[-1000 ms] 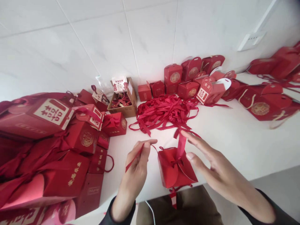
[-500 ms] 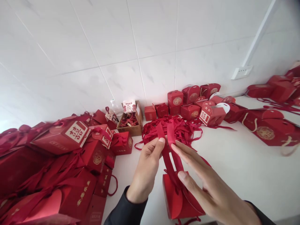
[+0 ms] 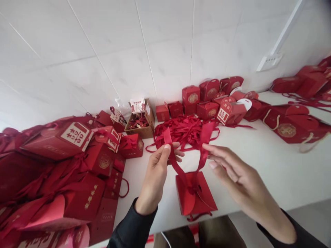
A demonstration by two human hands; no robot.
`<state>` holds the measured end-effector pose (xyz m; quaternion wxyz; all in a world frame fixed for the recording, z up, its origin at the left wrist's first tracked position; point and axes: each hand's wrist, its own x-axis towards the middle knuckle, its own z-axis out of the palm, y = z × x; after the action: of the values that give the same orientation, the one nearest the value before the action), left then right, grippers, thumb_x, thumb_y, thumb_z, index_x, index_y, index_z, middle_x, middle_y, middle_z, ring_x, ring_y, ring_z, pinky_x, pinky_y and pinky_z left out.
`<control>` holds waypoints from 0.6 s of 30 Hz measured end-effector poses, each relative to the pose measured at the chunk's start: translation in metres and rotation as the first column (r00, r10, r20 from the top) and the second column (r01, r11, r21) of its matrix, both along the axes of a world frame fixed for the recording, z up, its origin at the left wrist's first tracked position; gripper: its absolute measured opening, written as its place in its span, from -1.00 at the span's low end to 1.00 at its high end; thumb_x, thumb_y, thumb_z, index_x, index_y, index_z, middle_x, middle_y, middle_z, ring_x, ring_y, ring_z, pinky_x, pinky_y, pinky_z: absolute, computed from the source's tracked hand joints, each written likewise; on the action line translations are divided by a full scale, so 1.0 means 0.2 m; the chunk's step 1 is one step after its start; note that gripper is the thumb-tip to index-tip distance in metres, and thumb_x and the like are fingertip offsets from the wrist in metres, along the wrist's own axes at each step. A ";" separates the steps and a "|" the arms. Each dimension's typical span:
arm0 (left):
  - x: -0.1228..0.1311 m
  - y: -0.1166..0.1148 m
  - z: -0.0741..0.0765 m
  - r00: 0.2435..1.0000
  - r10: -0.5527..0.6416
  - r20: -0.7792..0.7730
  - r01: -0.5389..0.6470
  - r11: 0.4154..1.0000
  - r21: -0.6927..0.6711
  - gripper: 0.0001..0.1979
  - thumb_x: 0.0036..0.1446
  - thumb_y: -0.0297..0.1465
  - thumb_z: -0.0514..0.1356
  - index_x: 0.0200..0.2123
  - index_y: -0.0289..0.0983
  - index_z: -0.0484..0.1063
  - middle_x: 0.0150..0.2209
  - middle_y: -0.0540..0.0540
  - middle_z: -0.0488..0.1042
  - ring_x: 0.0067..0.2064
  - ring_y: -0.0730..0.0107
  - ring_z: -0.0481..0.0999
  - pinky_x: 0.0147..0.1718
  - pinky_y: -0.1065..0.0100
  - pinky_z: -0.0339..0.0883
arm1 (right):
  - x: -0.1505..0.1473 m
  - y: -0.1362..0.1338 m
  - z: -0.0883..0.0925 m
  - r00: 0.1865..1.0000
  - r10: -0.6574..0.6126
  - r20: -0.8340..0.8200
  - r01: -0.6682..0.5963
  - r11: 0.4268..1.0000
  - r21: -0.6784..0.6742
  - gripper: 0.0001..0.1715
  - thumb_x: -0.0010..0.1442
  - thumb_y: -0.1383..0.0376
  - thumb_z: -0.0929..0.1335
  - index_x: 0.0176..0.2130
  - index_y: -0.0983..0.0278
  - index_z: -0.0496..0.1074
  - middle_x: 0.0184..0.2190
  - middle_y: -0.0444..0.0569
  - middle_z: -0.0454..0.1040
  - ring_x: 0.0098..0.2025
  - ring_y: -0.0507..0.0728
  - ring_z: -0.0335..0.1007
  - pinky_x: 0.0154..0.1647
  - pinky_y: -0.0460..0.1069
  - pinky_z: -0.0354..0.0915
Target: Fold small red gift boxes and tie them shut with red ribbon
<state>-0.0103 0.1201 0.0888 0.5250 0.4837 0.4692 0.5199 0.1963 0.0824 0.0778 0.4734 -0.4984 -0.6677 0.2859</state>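
A small red gift box (image 3: 191,199) stands near the table's front edge, with a red ribbon (image 3: 177,167) tied at its top and two tails rising from it. My left hand (image 3: 157,165) pinches the left tail between thumb and fingers, its end sticking up above the thumb. The right tail (image 3: 203,160) runs up to the fingertips of my right hand (image 3: 238,174) and stands above them. It appears caught between those fingers, while the right thumb is apart from it. Both hands are above the box, one on each side.
Beyond the hands lies a heap of loose red ribbons (image 3: 187,129). A cardboard box (image 3: 144,131) of small red items stands behind. Stacked red gift boxes (image 3: 103,162) crowd the left; more red boxes (image 3: 191,100) line the tiled wall (image 3: 170,51) and the right side of the white table (image 3: 261,165).
My hands have moved apart, spreading the two ribbon tails into a V. The view has shifted, so the whole gift box and the table's front edge now show.
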 end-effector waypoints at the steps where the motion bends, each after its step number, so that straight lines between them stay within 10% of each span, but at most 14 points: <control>1: -0.03 -0.02 -0.04 0.998 0.007 -0.063 -0.010 0.999 -0.040 -0.56 0.35 -0.07 0.15 -0.07 -0.31 0.63 -0.28 -0.18 0.65 -0.30 0.28 0.57 -0.18 0.27 0.43 | 0.03 0.00 -0.02 0.999 -0.048 -0.017 0.047 0.997 -0.062 -0.55 0.48 -0.01 0.32 0.25 0.04 0.45 0.20 0.01 0.53 0.22 0.27 0.49 0.24 0.14 0.44; 10: -0.24 -0.25 -0.29 0.830 0.393 -0.395 -0.418 0.908 0.026 -0.55 0.31 -0.14 0.23 0.19 -0.16 0.38 0.25 -0.26 0.41 0.24 0.04 0.40 0.18 0.07 0.29 | 0.21 -0.05 -0.20 0.981 0.028 0.192 0.040 0.939 -0.342 -0.39 0.44 -0.11 0.29 0.29 0.12 0.40 -0.15 0.02 0.59 -0.03 0.23 0.57 -0.15 0.03 0.52; 18: -0.07 -0.39 -0.25 0.794 0.029 -0.607 0.069 0.988 0.137 -0.82 0.36 -0.27 0.22 -0.05 -0.10 0.58 0.18 -0.21 0.47 0.26 -0.02 0.43 0.21 0.01 0.32 | 0.05 0.01 -0.10 0.931 0.211 0.299 -0.141 0.960 -0.240 -0.63 0.53 0.06 0.23 0.20 0.01 0.45 0.09 -0.06 0.55 0.04 0.16 0.55 0.03 0.01 0.48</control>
<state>-0.0250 0.0428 0.0378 0.3138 0.6683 0.5668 0.3656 0.2058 0.0840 0.0576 0.2740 -0.5240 -0.7433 0.3128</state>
